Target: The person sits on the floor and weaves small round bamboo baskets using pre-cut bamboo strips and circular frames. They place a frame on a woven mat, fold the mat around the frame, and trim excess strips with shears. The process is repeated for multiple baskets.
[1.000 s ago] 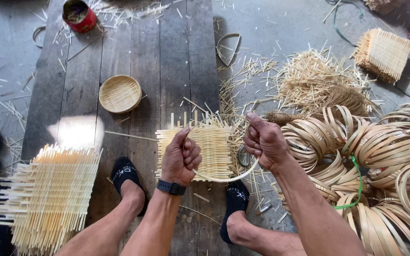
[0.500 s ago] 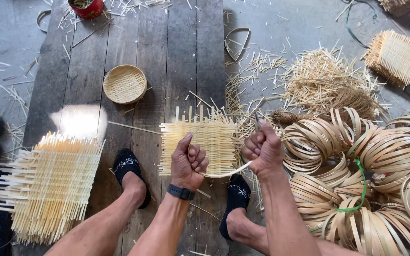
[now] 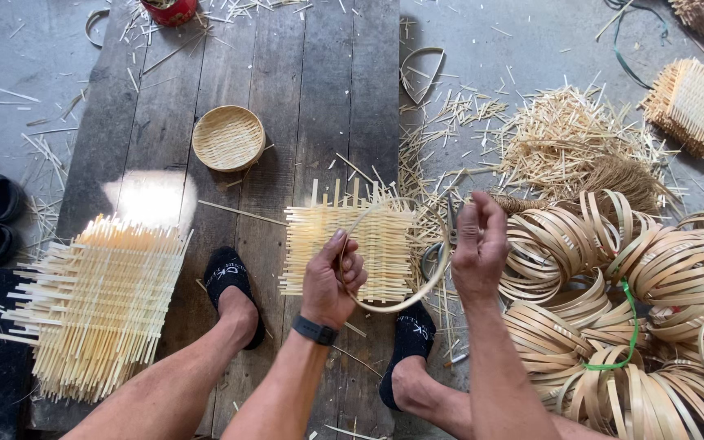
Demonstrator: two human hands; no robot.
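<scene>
Two hands bend one bamboo hoop (image 3: 401,303) over a woven mat (image 3: 348,248) at centre. The left hand (image 3: 332,281) grips its rim at nine o'clock; the right hand (image 3: 477,253) apparently pinches it at three.

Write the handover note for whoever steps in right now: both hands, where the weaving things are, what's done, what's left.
Left hand: closed on one side of a thin bamboo hoop, over the woven mat.
Right hand: fingers pinched at the hoop's other side.
Mat lies on the wooden boards between both feet; a stack of mats sits at left, coiled hoops at right, a finished small basket ahead.
Done: mat woven flat, hoop bent round.
Left: the mat is not yet fitted into the hoop; strip ends untrimmed.
</scene>
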